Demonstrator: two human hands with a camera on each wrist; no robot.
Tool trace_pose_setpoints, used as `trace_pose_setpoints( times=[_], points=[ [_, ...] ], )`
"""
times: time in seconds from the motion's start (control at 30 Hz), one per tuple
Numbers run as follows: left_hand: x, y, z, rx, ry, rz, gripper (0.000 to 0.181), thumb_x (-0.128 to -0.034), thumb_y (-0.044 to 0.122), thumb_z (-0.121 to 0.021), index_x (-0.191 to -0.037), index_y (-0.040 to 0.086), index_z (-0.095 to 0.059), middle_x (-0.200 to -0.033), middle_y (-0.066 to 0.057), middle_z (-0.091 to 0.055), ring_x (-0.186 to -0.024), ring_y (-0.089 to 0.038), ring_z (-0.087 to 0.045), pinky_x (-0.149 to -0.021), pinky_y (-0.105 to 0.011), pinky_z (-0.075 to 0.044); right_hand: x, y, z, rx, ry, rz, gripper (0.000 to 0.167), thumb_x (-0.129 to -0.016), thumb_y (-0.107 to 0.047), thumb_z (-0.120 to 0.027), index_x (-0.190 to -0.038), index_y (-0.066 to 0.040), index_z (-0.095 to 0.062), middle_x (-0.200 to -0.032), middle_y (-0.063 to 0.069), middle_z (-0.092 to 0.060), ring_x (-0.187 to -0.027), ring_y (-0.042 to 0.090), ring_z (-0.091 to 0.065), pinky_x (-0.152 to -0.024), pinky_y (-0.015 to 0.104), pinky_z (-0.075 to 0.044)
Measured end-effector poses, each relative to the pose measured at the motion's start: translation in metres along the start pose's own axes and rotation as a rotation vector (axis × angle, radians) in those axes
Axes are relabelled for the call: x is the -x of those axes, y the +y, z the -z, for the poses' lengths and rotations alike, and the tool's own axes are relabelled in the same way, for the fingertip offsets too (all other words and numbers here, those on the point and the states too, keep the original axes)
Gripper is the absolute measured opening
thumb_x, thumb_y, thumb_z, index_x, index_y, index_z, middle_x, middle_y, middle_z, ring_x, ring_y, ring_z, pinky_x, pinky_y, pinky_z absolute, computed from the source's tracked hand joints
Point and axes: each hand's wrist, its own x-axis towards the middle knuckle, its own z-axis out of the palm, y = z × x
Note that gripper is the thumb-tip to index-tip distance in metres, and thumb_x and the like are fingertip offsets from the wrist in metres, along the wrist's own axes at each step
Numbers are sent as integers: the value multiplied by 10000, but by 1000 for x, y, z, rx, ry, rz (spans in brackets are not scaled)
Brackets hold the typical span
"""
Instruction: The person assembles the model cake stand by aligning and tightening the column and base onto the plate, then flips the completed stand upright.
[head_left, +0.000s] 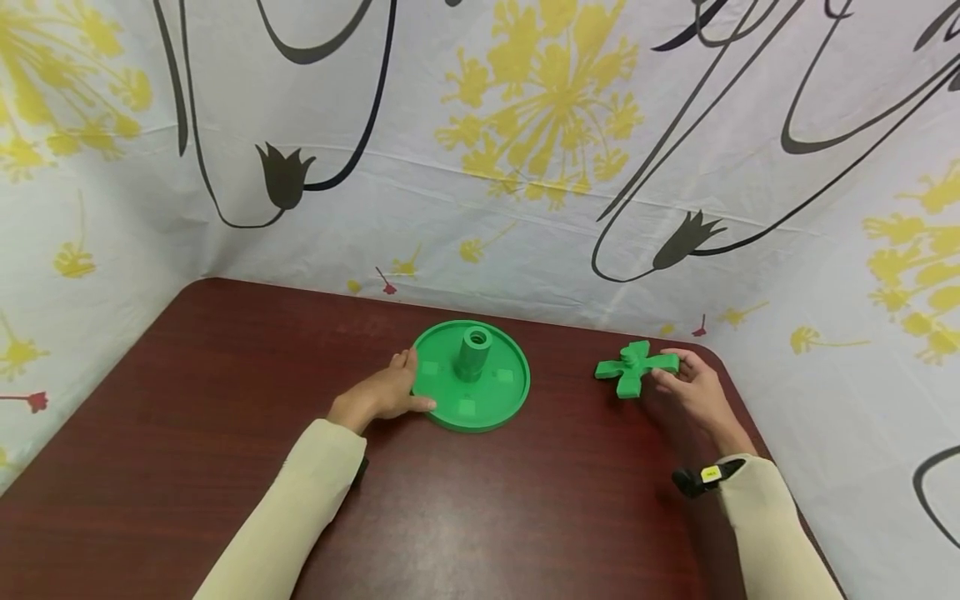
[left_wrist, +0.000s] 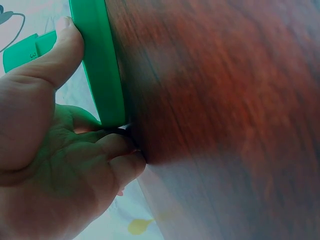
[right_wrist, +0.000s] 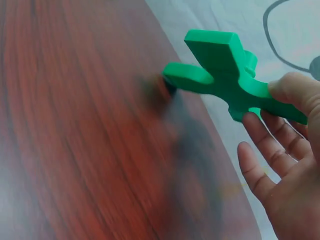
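I see the person's left hand (head_left: 382,392) gripping the rim of a green, plastic-looking round disc (head_left: 491,393), thumb over the raised lip and fingers bent around its side. An upright hollow green column (head_left: 472,357) rises from the disc's middle. The disc is near the far edge of the dark red-brown wood-grain worktop (head_left: 540,517), a little right of that edge's midpoint.

By the far right corner, the right hand (head_left: 697,392) pinches one arm of a green, plastic-looking four-armed cross (head_left: 633,365) between thumb and fingers; I cannot tell whether its lowest arm touches the wood. The two green pieces are well apart. Both wrists come out of cream sleeves (head_left: 318,471), and I make out a black strap (head_left: 697,483) at the right one. A white cloth (head_left: 375,242) with yellow and grey flowers hangs behind the far edge.
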Motion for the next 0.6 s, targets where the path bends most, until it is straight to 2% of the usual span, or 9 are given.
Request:
trace_pose_setpoints(
  times=[0.17, 0.37, 0.6],
  points=[
    [0, 1, 0, -1, -5, -1, 968, -988, 357, -617, -1564, -40, 53, -1640, -254, 13, -1527, -373, -7, -1215, -509, -175, -5, -7, -10, -113, 25, -12, 303, -943, -120, -687, -1211, -68, -553, -1010, -140, -664, -911, -19, -674, -746, 229, -584],
    [0, 1, 0, -3, -7, 1, 970, -988, 360, -617, -1563, -41, 53, -1640, -254, 15, -1527, -372, -7, -1213, -508, -183, -12, -18, -23, -292, 24, 9, 406, -931, -42, -682, -1287, 64, -520, -1098, -49, -696, -982, 31, -686, -776, 285, -595],
    [-1, 1, 0, 3, 1, -5, 971, -986, 360, -620, -1563, -41, 51, -1642, -249, 16, -1527, -371, -5, -1211, -514, -188, -19, -36, -43, -280, 37, 7, 463, -925, -74, -700, -1317, 75, -504, -1058, -53, -683, -950, 40, -686, -763, 247, -590]
  ],
)
